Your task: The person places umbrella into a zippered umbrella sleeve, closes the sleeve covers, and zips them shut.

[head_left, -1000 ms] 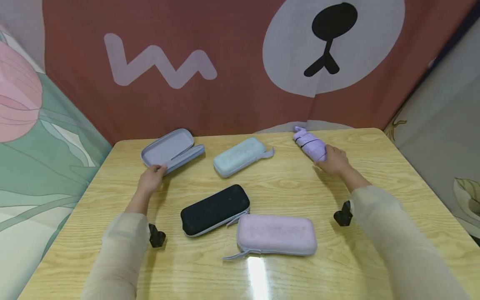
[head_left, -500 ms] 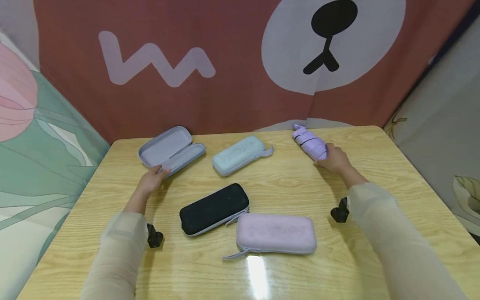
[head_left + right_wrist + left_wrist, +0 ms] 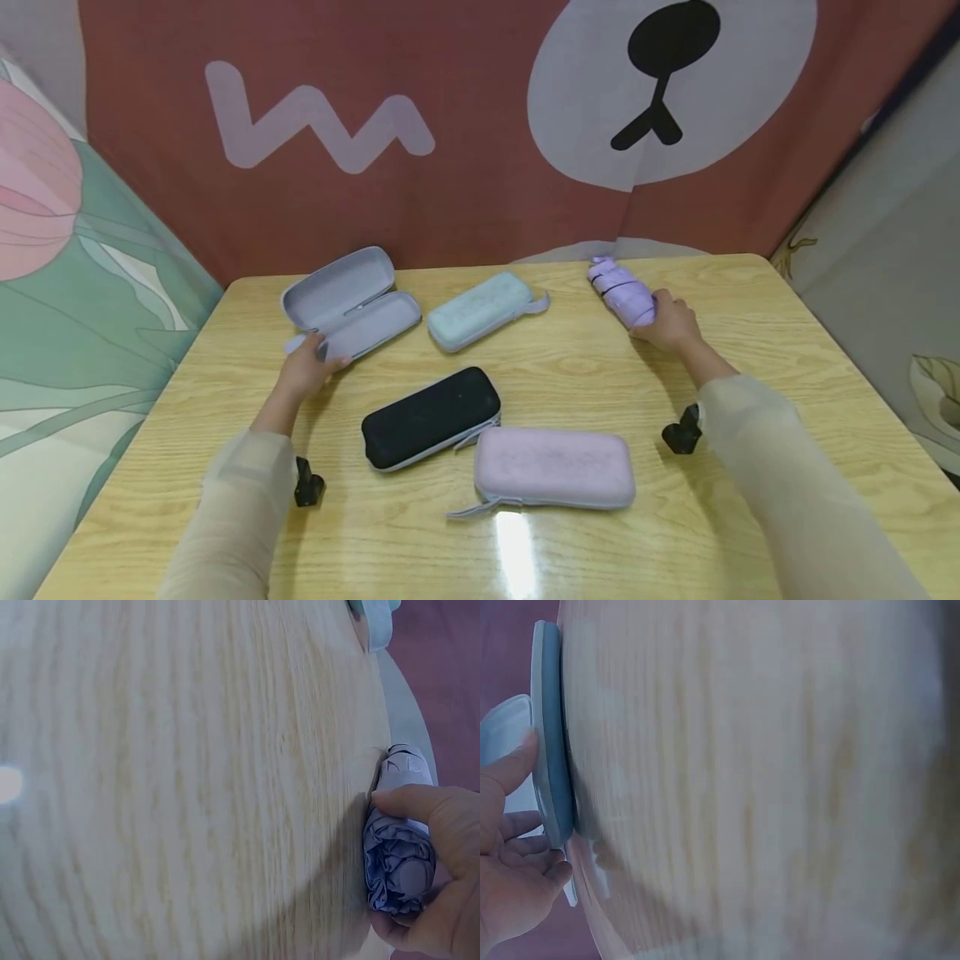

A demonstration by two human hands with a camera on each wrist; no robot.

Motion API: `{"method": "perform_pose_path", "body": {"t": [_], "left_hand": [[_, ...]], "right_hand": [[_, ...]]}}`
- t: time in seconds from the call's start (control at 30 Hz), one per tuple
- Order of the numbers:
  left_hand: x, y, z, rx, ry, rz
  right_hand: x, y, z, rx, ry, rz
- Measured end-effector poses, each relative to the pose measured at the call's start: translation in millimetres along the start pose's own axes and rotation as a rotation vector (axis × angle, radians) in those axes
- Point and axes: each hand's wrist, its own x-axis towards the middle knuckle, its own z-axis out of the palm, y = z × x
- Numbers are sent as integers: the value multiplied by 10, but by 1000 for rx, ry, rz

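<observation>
Lilac folded umbrella (image 3: 624, 293) gripped in right hand (image 3: 672, 321) at bench (image 3: 750, 333) far edge; left hand (image 3: 306, 371) holds open case (image 3: 351, 302). Next, probably: umbrella into case

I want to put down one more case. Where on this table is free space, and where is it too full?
Free: the table's right side, beyond the right hand on the purple umbrella, and the near-left corner below the left hand. Crowded: the middle, where the black case touches the lilac case, and the far strip with the open case and mint case.
</observation>
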Motion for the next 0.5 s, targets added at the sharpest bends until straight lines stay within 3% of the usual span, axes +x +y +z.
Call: {"method": "perform_pose_path", "body": {"t": [0.27, 0.5], "left_hand": [[-31, -6, 5, 35, 40, 10], [-66, 2, 3, 20, 40, 2]], "right_hand": [[-116, -16, -9, 217, 63, 21], [-176, -49, 27, 405, 175, 117]]}}
